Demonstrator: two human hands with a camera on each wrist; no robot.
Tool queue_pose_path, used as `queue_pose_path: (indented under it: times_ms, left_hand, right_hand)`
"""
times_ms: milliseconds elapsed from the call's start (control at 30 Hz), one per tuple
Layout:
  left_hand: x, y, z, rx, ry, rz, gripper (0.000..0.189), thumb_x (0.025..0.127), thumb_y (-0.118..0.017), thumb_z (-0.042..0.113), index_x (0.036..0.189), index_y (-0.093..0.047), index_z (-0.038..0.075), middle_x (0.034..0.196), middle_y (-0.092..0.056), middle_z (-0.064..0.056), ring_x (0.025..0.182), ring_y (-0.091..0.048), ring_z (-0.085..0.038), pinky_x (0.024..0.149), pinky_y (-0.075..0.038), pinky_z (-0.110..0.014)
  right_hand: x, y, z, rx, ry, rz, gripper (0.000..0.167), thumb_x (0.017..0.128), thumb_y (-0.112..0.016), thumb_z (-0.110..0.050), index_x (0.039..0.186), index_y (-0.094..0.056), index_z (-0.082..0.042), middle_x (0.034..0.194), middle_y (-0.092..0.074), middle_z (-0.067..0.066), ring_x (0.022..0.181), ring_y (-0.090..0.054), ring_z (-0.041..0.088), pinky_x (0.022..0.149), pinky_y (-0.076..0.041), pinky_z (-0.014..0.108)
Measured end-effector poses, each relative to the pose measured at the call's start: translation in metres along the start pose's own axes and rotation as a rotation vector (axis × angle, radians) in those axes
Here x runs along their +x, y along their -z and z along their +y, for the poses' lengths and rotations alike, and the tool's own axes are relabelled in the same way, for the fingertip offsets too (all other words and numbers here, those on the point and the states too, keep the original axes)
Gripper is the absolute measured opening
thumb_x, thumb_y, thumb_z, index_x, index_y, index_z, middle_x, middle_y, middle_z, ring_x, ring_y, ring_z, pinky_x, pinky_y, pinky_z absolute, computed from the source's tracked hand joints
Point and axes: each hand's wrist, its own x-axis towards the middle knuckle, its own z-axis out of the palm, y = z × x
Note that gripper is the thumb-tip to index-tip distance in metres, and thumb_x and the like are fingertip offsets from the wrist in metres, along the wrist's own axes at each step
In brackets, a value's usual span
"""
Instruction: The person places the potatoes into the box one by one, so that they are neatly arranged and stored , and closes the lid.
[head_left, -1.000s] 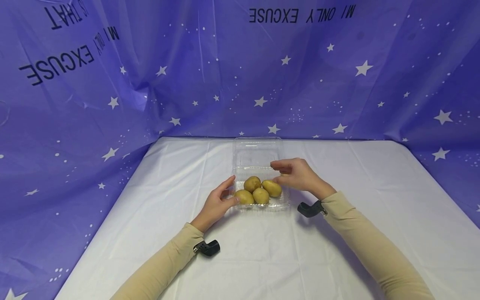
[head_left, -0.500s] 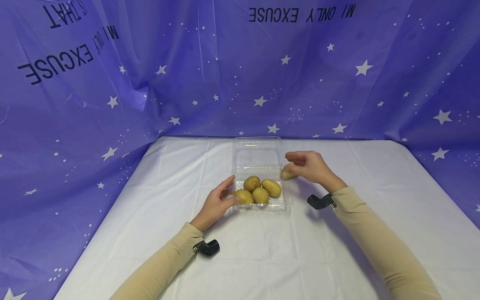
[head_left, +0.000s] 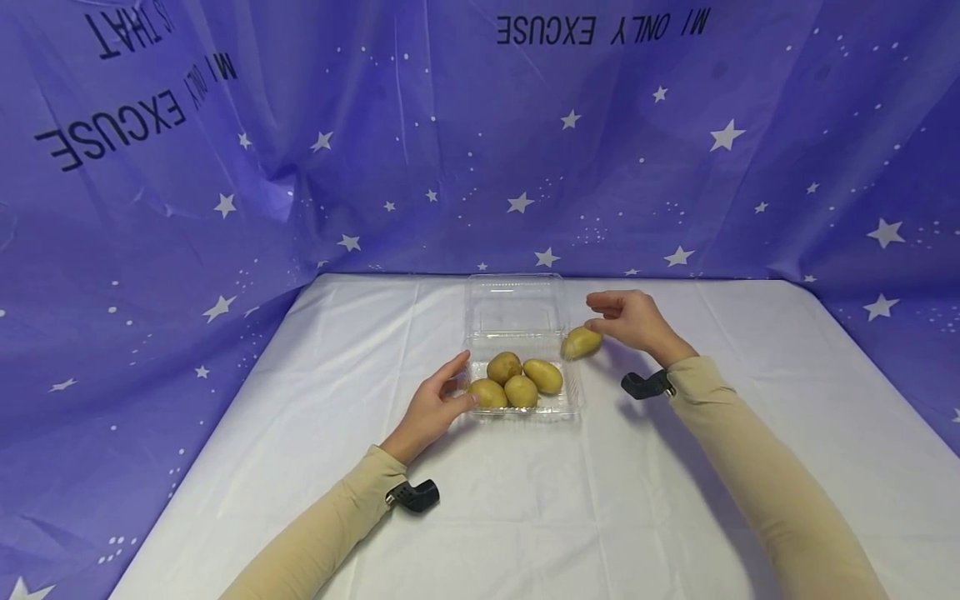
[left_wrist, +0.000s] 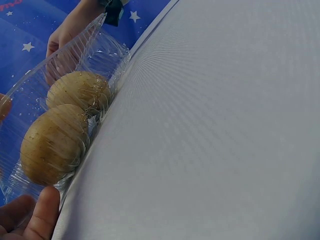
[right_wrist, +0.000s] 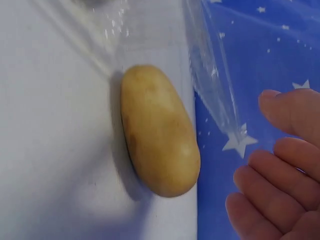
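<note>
A clear plastic clamshell container (head_left: 562,404) stands on the white-covered table with its lid (head_left: 517,308) laid back, holding several yellow-brown potatoes (head_left: 521,391). My left hand (head_left: 431,408) rests along its left side, with the thumb at the front corner and the index finger stretched along the edge. Another potato (right_wrist: 160,135) lies on the cloth just right of the container, near the hinge. My right hand (head_left: 630,318) is beside that potato in the head view; in the right wrist view its loosely bent fingers (right_wrist: 270,175) are apart from it.
The white cloth (head_left: 517,517) covers the tabletop around the container. A purple-blue curtain (head_left: 450,150) with white stars and lettering hangs behind and at both sides. Dark camera mounts (head_left: 416,497) sit at both wrists.
My right hand moved back and right, away from the container, setting a potato on the cloth beside it and letting go. The left hand and the container have stayed put.
</note>
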Motion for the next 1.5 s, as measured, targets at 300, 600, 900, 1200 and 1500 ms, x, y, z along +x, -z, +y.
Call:
queue_pose_path:
  times_ms: [300, 600, 900, 1200, 1500]
  left_hand:
    - [0.001, 0.000, 0.000, -0.002, -0.010, 0.001, 0.074, 0.088, -0.068, 0.009, 0.156, -0.039, 0.004, 0.156, -0.044, -0.026, 0.130, -0.056, -0.045, 0.099, -0.050, -0.036]
    - [0.000, 0.000, -0.002, -0.002, -0.003, 0.004, 0.073, 0.089, -0.068, 0.008, 0.156, -0.039, 0.004, 0.157, -0.044, -0.025, 0.130, -0.056, -0.045, 0.101, -0.050, -0.037]
    - [0.000, 0.000, 0.000, 0.002, -0.004, 0.001, 0.074, 0.089, -0.068, 0.009, 0.156, -0.039, 0.004, 0.158, -0.043, -0.025, 0.131, -0.056, -0.045, 0.101, -0.050, -0.038]
    - [0.000, 0.000, 0.000, -0.004, -0.003, -0.005, 0.075, 0.088, -0.068, 0.009, 0.157, -0.038, 0.004, 0.157, -0.043, -0.026, 0.131, -0.056, -0.045, 0.101, -0.050, -0.037]
    - [0.001, 0.000, -0.002, -0.005, -0.002, -0.002, 0.074, 0.088, -0.068, 0.008, 0.157, -0.038, 0.005, 0.158, -0.042, -0.024, 0.132, -0.055, -0.045, 0.101, -0.050, -0.035]
  right_hand:
    - [0.010, 0.000, 0.014, -0.031, -0.061, -0.044, 0.054, 0.087, -0.077, -0.014, 0.134, -0.061, 0.008, 0.134, -0.065, 0.027, 0.124, -0.063, 0.043, 0.105, -0.052, 0.048]
    - [0.016, -0.010, 0.031, 0.035, -0.082, -0.083, 0.054, 0.088, -0.076, -0.014, 0.136, -0.060, 0.007, 0.135, -0.064, 0.026, 0.126, -0.062, 0.042, 0.108, -0.049, 0.048]
    - [0.016, -0.017, 0.027, 0.031, -0.099, -0.107, 0.057, 0.087, -0.076, -0.017, 0.137, -0.060, 0.006, 0.137, -0.063, 0.024, 0.126, -0.063, 0.041, 0.109, -0.048, 0.049]
    - [0.013, -0.025, 0.030, -0.010, -0.132, -0.118, 0.056, 0.087, -0.075, -0.022, 0.136, -0.062, 0.002, 0.137, -0.064, 0.022, 0.130, -0.059, 0.040, 0.115, -0.041, 0.051]
    - [0.006, -0.023, 0.030, -0.021, -0.144, -0.142, 0.059, 0.087, -0.077, -0.027, 0.137, -0.062, 0.000, 0.138, -0.064, 0.023, 0.131, -0.058, 0.041, 0.115, -0.040, 0.054]
